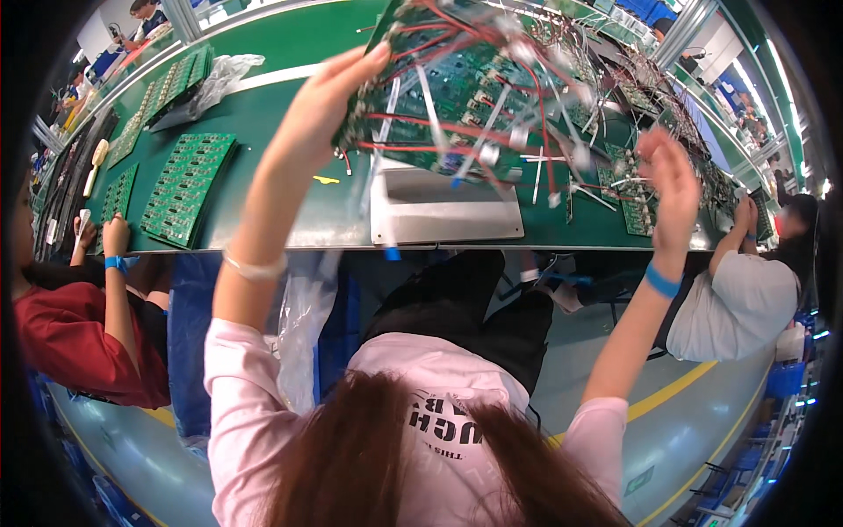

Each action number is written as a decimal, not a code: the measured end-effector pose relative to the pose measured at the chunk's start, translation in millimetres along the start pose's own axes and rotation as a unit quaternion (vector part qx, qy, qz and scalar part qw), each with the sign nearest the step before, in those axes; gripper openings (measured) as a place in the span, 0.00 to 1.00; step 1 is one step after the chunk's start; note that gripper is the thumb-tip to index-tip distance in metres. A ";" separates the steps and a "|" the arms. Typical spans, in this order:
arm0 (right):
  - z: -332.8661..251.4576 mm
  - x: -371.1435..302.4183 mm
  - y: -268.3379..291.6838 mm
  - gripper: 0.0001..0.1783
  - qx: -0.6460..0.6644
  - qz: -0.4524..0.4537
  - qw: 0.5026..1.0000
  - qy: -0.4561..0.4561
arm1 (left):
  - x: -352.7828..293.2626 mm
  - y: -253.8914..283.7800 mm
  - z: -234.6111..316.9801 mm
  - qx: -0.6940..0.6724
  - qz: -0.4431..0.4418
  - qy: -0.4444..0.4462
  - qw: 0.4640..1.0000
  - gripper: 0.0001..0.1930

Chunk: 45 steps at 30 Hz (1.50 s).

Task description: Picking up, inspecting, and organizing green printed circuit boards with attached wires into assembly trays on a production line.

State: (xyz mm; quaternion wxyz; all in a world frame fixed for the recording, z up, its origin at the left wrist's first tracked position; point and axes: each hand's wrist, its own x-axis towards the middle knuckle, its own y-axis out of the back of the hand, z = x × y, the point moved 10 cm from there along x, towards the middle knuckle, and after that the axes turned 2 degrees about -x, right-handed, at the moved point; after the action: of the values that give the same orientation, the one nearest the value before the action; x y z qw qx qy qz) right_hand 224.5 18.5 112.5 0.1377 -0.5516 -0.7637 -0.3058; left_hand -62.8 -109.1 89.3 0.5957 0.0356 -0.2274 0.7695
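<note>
My left hand (327,104) grips the left edge of a green circuit board panel (421,105), raised and tilted above the workbench. Red, black and white wires with small white connectors hang across the panel, partly smeared by motion. My right hand (674,184) is lifted to the right of the panel, fingers loosely bent and apart, with nothing visible in them. Just beyond it lie more wired circuit boards (634,206). Below the panel, a flat silver metal plate (448,220) rests at the bench's near edge.
Bare green board panels (186,189) lean in a stack on the left, beside a clear plastic bag (230,77). A tangle of wires (654,88) covers the far right of the green bench (290,198). Co-workers in red (88,334) and white (742,299) sit on either side.
</note>
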 end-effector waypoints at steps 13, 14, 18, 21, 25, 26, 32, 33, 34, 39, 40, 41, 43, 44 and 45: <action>-36.4 30.8 -138.6 0.07 0.354 -0.274 0.894 -0.008 | 35.4 -61.6 64.8 0.423 -0.285 -0.169 0.843 0.24; 21.7 41.6 -136.3 0.05 0.334 -0.157 0.919 -0.140 | 35.8 -35.1 59.6 0.341 -0.263 -0.163 0.888 0.28; 45.4 31.1 -137.3 0.02 0.363 -0.161 0.895 -0.200 | 18.5 -17.5 -20.6 0.129 -0.231 -0.049 0.963 0.27; 42.7 39.4 -144.2 0.06 0.293 -0.143 0.946 -0.002 | 16.4 -18.6 -51.4 0.106 -0.124 0.016 0.986 0.18; 67.3 38.6 -138.7 0.03 0.254 -0.110 0.958 -0.079 | 13.0 -25.8 -55.3 -0.001 -0.109 -0.040 0.993 0.15; 69.2 38.5 -146.7 0.03 0.258 -0.117 0.956 -0.081 | 11.1 -18.7 -56.4 0.036 -0.092 -0.031 0.995 0.15; 57.1 38.9 -151.8 0.05 0.280 -0.157 0.946 -0.051 | 10.9 -15.4 -53.8 0.067 -0.081 -0.044 0.993 0.12; 37.3 33.6 -154.9 0.07 0.314 -0.169 0.933 -0.041 | 8.7 -13.7 -53.3 0.066 -0.070 -0.034 0.995 0.12; 26.8 30.0 -157.0 0.08 0.347 -0.179 0.920 -0.031 | 6.2 -11.0 -54.9 0.062 -0.054 -0.024 0.996 0.12; 64.0 43.2 -155.7 0.09 0.236 -0.163 0.958 0.005 | 8.2 -8.8 -54.4 0.077 -0.040 -0.046 0.995 0.14; 56.3 41.3 -152.4 0.08 0.257 -0.142 0.955 0.036 | 7.9 -2.5 -57.6 0.132 -0.017 -0.029 0.991 0.13; 53.9 43.6 -155.4 0.09 0.288 -0.163 0.942 0.047 | 7.1 -2.6 -59.0 0.128 -0.021 -0.004 0.992 0.13; 55.1 43.9 -179.9 0.10 0.337 -0.289 0.896 0.013 | 6.8 8.7 -67.5 0.144 0.003 0.041 0.989 0.12; 52.1 41.4 -178.5 0.10 0.337 -0.289 0.896 0.011 | 7.2 8.4 -70.6 0.143 0.003 0.042 0.989 0.12; 40.9 36.6 -171.1 0.10 0.259 -0.270 0.927 0.038 | 6.8 7.4 -66.2 0.104 0.012 0.012 0.994 0.11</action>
State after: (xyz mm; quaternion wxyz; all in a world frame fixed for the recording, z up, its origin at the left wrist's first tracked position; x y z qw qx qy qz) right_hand 58.2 36.6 46.9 0.2172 -0.2574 -0.9305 -0.1439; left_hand -57.3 -78.4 30.0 0.5822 0.0854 -0.1394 0.7964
